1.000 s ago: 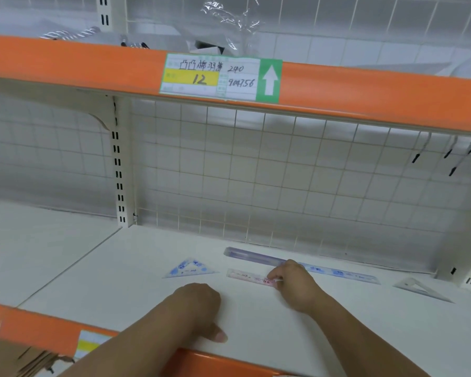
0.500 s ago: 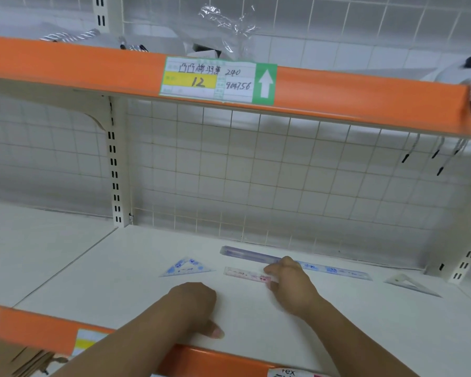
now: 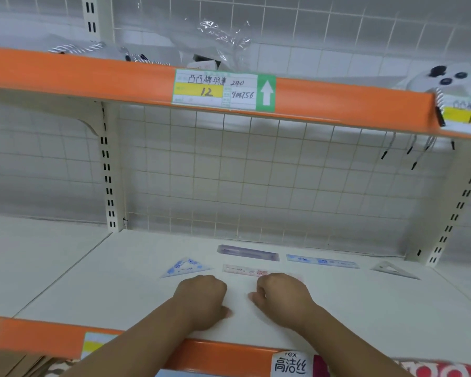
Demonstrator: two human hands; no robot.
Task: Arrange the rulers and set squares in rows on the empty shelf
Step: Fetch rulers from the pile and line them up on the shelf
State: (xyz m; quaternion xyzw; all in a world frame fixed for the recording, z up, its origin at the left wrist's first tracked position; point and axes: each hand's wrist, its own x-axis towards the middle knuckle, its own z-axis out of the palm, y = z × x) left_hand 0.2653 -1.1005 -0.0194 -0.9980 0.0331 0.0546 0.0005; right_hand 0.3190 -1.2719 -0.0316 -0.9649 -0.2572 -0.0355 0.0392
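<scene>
Head view: left hand [image 3: 201, 297] and right hand [image 3: 280, 297] both curled, resting empty on shelf [image 3: 120, 281], near side of pink ruler [image 3: 244, 269]. Far row: purple ruler [image 3: 248, 253], blue ruler [image 3: 322, 261]. Set squares [image 3: 185, 268] flank the ends, likely grouped by type.

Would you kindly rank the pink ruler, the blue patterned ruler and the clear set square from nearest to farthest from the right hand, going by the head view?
From the right hand:
1. Pink ruler, just beyond the knuckles, slightly left.
2. Blue patterned ruler, farther back and to the right.
3. Clear set square, far right, near the shelf upright.
</scene>
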